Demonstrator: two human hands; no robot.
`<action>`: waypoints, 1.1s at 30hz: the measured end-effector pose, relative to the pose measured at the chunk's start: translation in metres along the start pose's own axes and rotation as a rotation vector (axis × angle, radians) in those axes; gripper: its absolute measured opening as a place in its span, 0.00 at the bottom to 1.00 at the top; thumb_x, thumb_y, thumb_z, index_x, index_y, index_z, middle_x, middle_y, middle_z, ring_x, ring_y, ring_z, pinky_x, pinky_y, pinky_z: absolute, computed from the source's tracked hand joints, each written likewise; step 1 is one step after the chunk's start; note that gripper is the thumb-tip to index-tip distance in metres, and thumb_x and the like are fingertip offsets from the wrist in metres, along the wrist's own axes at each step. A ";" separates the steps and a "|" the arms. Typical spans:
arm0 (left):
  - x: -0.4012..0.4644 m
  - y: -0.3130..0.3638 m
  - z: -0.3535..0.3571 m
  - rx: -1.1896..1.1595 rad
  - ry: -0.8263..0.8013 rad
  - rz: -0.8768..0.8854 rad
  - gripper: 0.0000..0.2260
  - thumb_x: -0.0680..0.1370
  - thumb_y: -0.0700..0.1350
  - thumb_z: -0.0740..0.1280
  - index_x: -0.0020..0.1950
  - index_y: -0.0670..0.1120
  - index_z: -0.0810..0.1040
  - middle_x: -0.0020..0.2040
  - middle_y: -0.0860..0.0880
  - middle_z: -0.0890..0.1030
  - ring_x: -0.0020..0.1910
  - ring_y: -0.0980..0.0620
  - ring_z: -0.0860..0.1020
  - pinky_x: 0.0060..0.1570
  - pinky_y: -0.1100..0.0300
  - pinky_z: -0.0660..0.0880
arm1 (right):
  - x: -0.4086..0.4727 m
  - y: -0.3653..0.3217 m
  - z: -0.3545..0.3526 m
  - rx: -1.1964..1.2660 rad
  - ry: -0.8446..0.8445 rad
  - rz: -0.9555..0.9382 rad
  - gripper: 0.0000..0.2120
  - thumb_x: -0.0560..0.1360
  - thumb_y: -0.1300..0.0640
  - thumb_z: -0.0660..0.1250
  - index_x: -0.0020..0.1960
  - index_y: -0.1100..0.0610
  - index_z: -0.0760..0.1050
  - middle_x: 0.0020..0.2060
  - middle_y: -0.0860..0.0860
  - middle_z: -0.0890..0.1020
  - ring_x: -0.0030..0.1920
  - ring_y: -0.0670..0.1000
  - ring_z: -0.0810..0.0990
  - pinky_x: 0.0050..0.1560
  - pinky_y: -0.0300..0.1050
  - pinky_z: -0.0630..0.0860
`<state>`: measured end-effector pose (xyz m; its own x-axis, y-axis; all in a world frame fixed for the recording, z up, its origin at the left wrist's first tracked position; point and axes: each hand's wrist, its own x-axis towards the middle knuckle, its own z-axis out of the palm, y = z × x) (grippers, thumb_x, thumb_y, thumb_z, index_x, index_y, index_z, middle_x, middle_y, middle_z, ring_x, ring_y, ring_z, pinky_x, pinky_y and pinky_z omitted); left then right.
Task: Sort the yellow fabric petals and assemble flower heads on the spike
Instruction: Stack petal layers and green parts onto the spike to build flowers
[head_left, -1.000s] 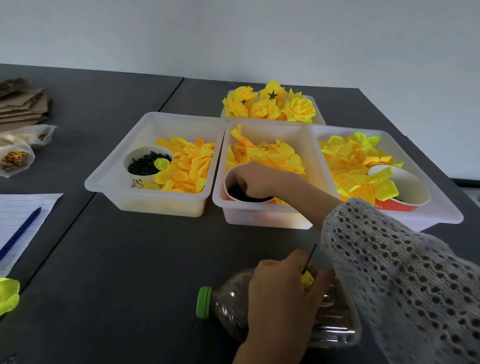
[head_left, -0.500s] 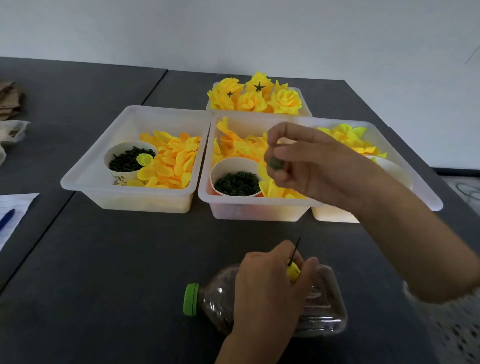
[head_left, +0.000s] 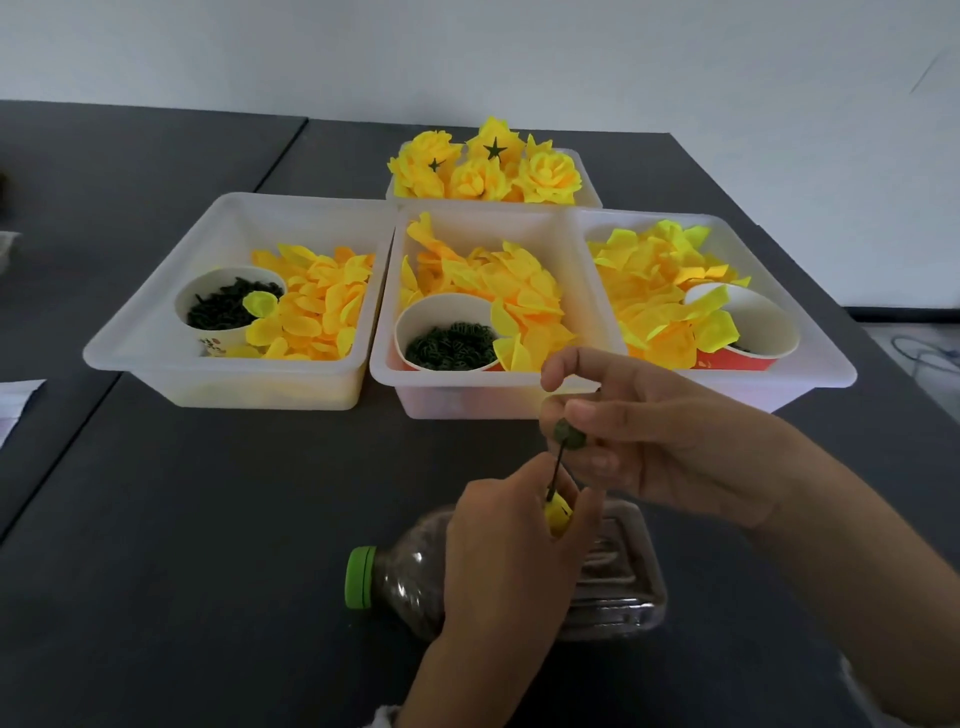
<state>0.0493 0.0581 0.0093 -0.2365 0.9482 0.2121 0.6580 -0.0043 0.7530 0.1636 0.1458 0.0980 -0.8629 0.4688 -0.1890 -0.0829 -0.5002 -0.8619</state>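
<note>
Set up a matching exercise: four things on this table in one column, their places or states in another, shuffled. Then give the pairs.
Things:
1. green piece
2. finished flower heads
3. bottle
4. cup of dark green pieces with one petal on top

Places or states:
A. lying on its side under the left hand
B. in the left bin
C. pinched in the right hand, at the spike's tip
D. in the far bin

Pairs: 1-C, 2-D, 3-A, 4-B
</note>
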 end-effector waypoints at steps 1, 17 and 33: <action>0.000 0.000 0.000 -0.008 0.006 0.006 0.17 0.71 0.67 0.56 0.42 0.56 0.72 0.34 0.59 0.77 0.37 0.58 0.76 0.41 0.57 0.76 | 0.002 0.001 0.001 0.009 -0.003 0.005 0.14 0.72 0.63 0.66 0.55 0.57 0.68 0.35 0.52 0.73 0.31 0.47 0.70 0.32 0.36 0.70; -0.001 -0.002 0.000 -0.045 0.027 0.012 0.12 0.72 0.64 0.58 0.38 0.57 0.68 0.30 0.58 0.74 0.31 0.59 0.73 0.32 0.69 0.65 | 0.004 0.006 0.007 0.036 0.001 0.004 0.08 0.72 0.64 0.65 0.50 0.59 0.70 0.33 0.51 0.70 0.26 0.44 0.66 0.27 0.35 0.63; 0.000 -0.004 0.003 -0.016 0.023 0.003 0.17 0.71 0.68 0.55 0.40 0.55 0.70 0.34 0.58 0.78 0.35 0.60 0.77 0.39 0.61 0.77 | -0.005 0.005 0.017 -0.669 0.286 -0.092 0.14 0.73 0.48 0.65 0.46 0.59 0.74 0.29 0.49 0.73 0.29 0.46 0.70 0.30 0.36 0.70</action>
<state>0.0494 0.0588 0.0046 -0.2511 0.9405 0.2289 0.6472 -0.0127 0.7622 0.1593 0.1286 0.1023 -0.6953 0.7052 -0.1386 0.2526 0.0593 -0.9657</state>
